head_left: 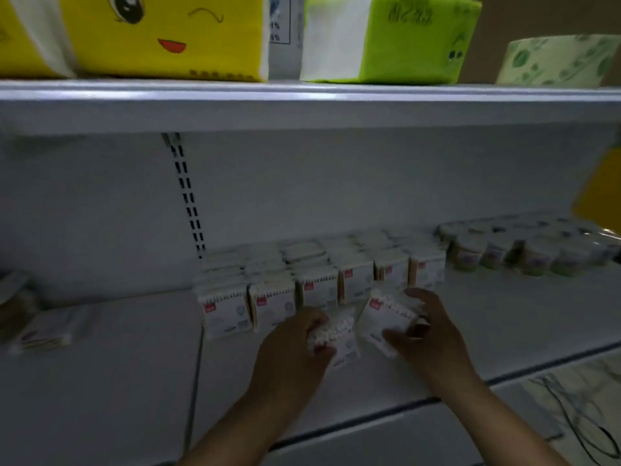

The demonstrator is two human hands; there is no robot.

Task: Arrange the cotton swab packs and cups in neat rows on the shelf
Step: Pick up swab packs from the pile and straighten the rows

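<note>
Shelf (100, 381), middle tier. Packs (272, 304): standing in rows at the back. Cups (524, 250): grouped to the right of them. Left hand (292, 348): fingers curled round 1 left pack (341, 334), just before the front row. Right hand (433, 334): fingers pinch 1 tilted right pack (381, 317). Handling, judged: light, soft, slippery film; grip the flat sides, not the swab tips.

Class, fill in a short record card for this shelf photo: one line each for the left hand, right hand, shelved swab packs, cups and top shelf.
Left hand: grips a swab pack in front of the row
Right hand: grips a second swab pack, tilted
Shelved packs: upright in rows near the back panel
Cups: grouped right of the packs
Top shelf: yellow tissue pack, green tissue pack
</note>
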